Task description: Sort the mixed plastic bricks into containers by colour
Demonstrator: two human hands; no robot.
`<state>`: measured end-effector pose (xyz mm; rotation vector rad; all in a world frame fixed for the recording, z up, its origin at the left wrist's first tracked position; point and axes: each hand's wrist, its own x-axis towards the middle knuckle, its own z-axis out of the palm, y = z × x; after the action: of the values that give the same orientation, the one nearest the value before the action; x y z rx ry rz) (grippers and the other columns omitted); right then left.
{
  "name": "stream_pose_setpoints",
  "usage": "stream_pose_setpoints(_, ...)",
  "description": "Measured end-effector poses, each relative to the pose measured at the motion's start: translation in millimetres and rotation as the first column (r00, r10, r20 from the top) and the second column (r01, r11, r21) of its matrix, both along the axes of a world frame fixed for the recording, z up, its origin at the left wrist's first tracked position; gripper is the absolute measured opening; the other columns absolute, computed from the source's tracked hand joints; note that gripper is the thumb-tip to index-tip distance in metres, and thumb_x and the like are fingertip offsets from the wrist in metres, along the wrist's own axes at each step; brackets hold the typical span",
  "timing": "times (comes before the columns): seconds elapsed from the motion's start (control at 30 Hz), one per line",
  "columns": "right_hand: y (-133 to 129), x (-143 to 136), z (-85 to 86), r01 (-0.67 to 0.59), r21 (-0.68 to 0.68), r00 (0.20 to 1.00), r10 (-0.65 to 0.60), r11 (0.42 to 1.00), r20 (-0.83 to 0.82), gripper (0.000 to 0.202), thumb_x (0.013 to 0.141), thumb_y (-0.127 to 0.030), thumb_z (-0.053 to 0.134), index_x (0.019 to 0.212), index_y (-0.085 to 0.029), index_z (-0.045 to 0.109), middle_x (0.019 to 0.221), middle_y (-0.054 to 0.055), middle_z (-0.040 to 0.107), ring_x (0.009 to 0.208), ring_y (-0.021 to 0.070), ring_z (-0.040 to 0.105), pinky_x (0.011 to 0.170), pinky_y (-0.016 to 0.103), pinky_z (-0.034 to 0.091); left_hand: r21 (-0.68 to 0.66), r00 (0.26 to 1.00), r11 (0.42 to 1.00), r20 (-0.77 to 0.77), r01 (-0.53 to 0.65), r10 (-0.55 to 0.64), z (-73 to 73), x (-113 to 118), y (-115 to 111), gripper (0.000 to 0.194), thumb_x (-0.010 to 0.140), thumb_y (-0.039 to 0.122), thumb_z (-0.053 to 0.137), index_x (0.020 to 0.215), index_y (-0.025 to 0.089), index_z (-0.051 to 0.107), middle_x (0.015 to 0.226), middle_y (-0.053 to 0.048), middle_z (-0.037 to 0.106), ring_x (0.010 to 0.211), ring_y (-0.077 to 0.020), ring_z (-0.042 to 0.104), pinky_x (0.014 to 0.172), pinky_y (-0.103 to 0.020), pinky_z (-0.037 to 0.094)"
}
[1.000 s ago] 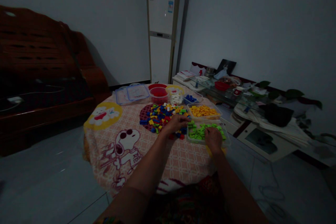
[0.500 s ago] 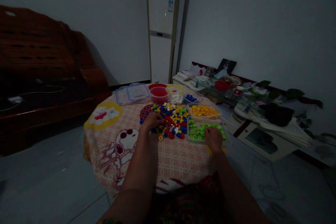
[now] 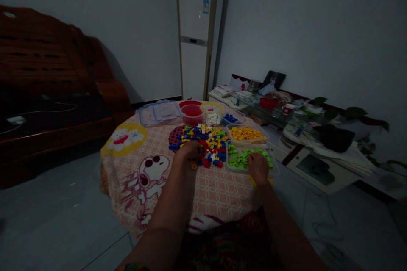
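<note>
A loose pile of mixed toy building bricks [image 3: 211,137], red, yellow, blue, green and white, lies on the round table's patterned cloth [image 3: 216,194]. My left hand [image 3: 190,151] is at the pile's near left side, fingers curled down among the bricks; whatever they grip is hidden. Light green bricks [image 3: 238,159] fill a clear plastic container on the right. Over that container's near right part is my right hand [image 3: 258,167], fingers pinched together. I cannot make out what is between them. Yellow bricks [image 3: 247,134] fill the container just behind.
Behind the pile stand a red tub [image 3: 192,115], white bricks [image 3: 213,119] and a container with blue bricks [image 3: 230,118]. Blue-edged clear lids [image 3: 167,111] lie at the back left. A cluttered glass-topped cabinet [image 3: 270,110] stands right, a wooden bench [image 3: 47,67] left.
My left hand has moved slightly right and nearer to me, its fingers more curled over the bricks. The right hand stays almost where it was, over the green bricks.
</note>
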<state>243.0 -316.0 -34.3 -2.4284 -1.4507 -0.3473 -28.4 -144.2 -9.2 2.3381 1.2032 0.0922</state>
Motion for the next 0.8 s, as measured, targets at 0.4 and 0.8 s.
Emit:
stream_pose_setpoints(0.4,2,2,-1.1,0.001,-0.009,1.0,-0.001,1.0,0.016,0.028,0.095,-0.02,0.049,0.082,-0.017,0.073,0.089,0.008,0.073,0.082,0.0174,0.061,0.073,0.029,0.033,-0.135,0.88,0.984,0.446,-0.116,0.165,3.5,9,-4,0.019,0.072,0.015,0.061,0.087,0.014,0.073,0.074,-0.001,0.072,0.065,-0.0132,0.065,0.058,-0.019,0.048)
stream_pose_setpoints(0.8,1,0,0.2,-0.007,0.005,1.0,0.007,1.0,0.005,0.029,0.095,-0.02,0.048,0.081,-0.017,0.073,0.088,0.009,0.073,0.081,0.0172,0.059,0.073,0.028,0.032,-0.115,0.74,0.979,0.67,0.17,-0.05,-5.2,87,-40,0.027,0.074,0.018,0.064,0.097,0.011,0.078,0.065,0.0,0.066,0.059,-0.0105,0.055,0.059,-0.02,0.042)
